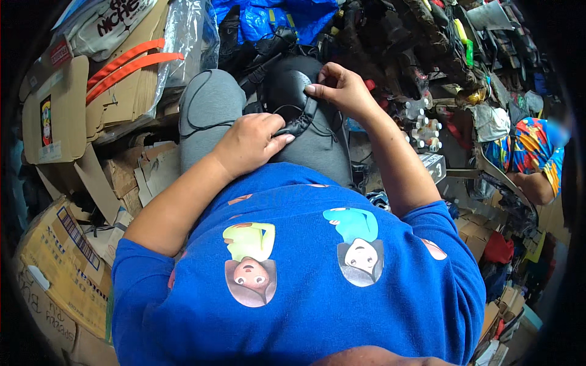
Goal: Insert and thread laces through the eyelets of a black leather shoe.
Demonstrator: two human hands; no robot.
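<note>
A glossy black shoe (283, 84), its rounded part dotted with small pale specks, rests on my grey-trousered right thigh. My left hand (249, 139) is closed on the shoe's near edge, thumb and fingers pinching the dark rim. At the shoe's right side my right hand (342, 88) is closed, with the thumb tip pressed against the edge. Anything finer between those fingertips is too small to make out. A thin black cord (196, 129) loops over my left knee and runs to my left hand. More dark strands hang right of the shoe on my thigh.
Cardboard boxes (55, 116) and flattened card crowd the left, with two orange strips (131, 61) on top. A blue plastic sheet (253, 21) lies ahead. Small clear bottles (421, 128) stand at right, below piled dark footwear. Another person in a colourful shirt (531, 146) sits far right.
</note>
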